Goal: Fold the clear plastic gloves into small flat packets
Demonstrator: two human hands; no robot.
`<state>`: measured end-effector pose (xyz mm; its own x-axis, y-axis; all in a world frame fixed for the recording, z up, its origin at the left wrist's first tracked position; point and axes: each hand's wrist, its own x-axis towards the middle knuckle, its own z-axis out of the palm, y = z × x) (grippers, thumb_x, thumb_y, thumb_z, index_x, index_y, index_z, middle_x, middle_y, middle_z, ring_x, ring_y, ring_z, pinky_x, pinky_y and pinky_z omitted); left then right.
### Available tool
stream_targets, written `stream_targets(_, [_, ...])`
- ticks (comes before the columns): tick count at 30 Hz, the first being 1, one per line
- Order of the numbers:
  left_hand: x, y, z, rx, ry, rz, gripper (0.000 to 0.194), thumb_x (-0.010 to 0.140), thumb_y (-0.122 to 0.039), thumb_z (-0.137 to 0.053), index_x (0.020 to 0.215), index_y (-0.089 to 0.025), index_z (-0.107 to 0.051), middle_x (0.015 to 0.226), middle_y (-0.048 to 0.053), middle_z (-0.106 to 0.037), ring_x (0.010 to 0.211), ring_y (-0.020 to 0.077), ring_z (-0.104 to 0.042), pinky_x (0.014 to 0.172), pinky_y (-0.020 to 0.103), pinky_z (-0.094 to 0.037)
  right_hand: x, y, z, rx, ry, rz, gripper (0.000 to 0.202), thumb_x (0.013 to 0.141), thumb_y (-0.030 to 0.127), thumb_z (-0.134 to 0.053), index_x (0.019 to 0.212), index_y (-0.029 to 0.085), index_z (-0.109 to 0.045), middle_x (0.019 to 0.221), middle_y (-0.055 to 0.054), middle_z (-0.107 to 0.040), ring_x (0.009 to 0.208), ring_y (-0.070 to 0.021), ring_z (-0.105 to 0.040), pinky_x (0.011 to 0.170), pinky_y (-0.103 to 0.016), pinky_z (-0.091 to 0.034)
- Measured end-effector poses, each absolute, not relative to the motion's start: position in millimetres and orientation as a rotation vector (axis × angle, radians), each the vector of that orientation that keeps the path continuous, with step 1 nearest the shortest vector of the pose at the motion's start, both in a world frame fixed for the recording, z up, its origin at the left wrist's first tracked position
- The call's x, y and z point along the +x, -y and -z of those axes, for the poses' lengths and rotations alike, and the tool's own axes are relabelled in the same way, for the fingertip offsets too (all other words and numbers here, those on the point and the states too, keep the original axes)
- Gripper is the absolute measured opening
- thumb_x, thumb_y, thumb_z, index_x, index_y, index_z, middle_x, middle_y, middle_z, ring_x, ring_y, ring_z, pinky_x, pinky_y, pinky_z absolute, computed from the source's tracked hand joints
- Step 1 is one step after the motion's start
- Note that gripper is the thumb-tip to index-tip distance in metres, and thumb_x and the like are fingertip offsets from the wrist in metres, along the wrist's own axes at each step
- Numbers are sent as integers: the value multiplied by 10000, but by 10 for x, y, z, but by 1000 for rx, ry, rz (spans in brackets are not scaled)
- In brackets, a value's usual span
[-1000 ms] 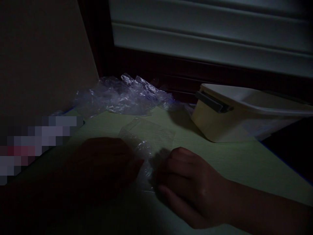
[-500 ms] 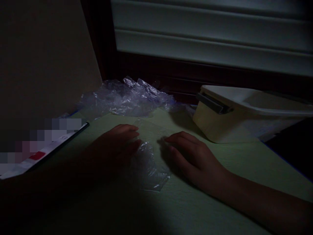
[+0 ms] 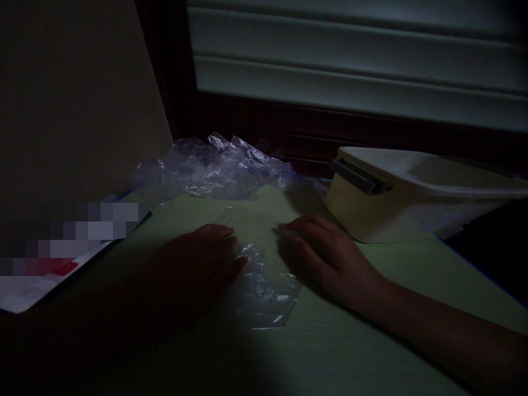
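A thin clear plastic bag (image 3: 268, 300) lies crumpled on the pale green tabletop (image 3: 371, 335), between my two hands. My left hand (image 3: 202, 256) is open at its left side, in deep shadow. Its fingers stretch forward, and the thumb lies apart from them over the crumpled plastic. On the other side, my right hand (image 3: 330, 250) has index finger and thumb drawn close together at the bag's right edge, seemingly pinching it. The fingertips there are dim and slightly blurred. The bag's flatter far part reaches away from me between the hands.
A heap of clear plastic bags (image 3: 223, 165) lies at the back against the wall. To the right stands a whitish plastic bin (image 3: 379, 214) with a grey handle. A flat white and red item (image 3: 66, 269), partly pixelated, lies at the left. Slatted shutters (image 3: 350, 66) rise behind.
The near part of the bag has shifted slightly right and spread out. My left thumb has moved away from its fingers, rightward over the plastic. My right hand has barely moved.
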<state>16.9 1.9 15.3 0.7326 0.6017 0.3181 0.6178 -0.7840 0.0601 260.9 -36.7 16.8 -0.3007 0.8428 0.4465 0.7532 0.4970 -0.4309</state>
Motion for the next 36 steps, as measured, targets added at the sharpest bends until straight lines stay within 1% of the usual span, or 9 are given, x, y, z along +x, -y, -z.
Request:
stream_targets(4, [159,109,-109,-2783,990,503,646,1006,-513,-114,1083,-150,-643,1166,148,-651,1024,299,-632,836,465,-552,2658,309,-144,-1358,2069,-172,309,938,231,-414,1074,95,-656,1001,-143,-657,918,-268,-620,834,-459,-483])
stream_targets(8, [191,243,-116,-2718,1103,400,562,1013,-489,-163,1146,-175,-609,1228,122,-622,1105,276,-597,899,431,-530,2740,208,-78,-1397,1992,-207,303,916,246,-441,1058,97,-663,992,-135,-652,913,-253,-627,837,-421,-488])
stream_targets(14, [235,396,-193,-2700,1028,360,537,1017,-448,-186,1035,-173,-647,1058,114,-660,936,275,-627,756,399,-541,2846,85,-8,-1470,1921,-240,293,895,306,-495,1008,119,-689,968,-136,-661,872,-255,-645,810,-413,-512])
stream_targets(21, [259,523,-245,-2693,984,296,379,996,-407,-355,986,-172,-652,1003,95,-659,902,285,-593,811,440,-489,2823,114,-24,-1466,2004,-262,261,869,339,-575,995,154,-710,1014,-131,-661,966,-279,-632,880,-449,-502])
stream_targets(24, [244,502,-230,-2682,945,335,483,1018,-437,-253,973,-173,-655,1003,96,-654,924,276,-586,844,446,-482,2832,108,-7,-1455,2030,-234,243,857,316,-598,993,151,-713,1021,-133,-659,989,-278,-623,901,-446,-497])
stream_targets(28, [221,397,-185,-2666,851,458,642,1029,-427,-57,1075,-153,-636,1202,121,-606,1134,279,-536,951,434,-455,2848,97,11,-1433,2028,-243,219,855,297,-602,985,157,-709,1004,-122,-659,972,-267,-625,895,-436,-498])
stream_targets(30, [224,337,-190,-2732,827,449,657,1028,-429,-40,1046,-177,-646,1157,98,-635,1074,242,-577,897,377,-491,2852,96,8,-1433,2025,-253,199,854,288,-602,969,164,-706,1005,-118,-662,971,-266,-623,896,-440,-493])
stream_targets(33, [241,271,-235,-2845,837,431,611,1033,-430,-102,930,-202,-659,1005,62,-676,876,199,-623,749,315,-516,2850,99,-6,-1425,2013,-280,168,850,267,-597,936,163,-698,991,-115,-666,967,-264,-621,897,-442,-482])
stream_targets(36, [251,228,-272,-2944,863,474,497,1024,-409,-233,883,-197,-659,1012,55,-680,861,199,-623,726,311,-501,2838,104,-24,-1392,2022,-320,138,850,219,-567,886,156,-684,949,-113,-667,927,-254,-624,873,-428,-479])
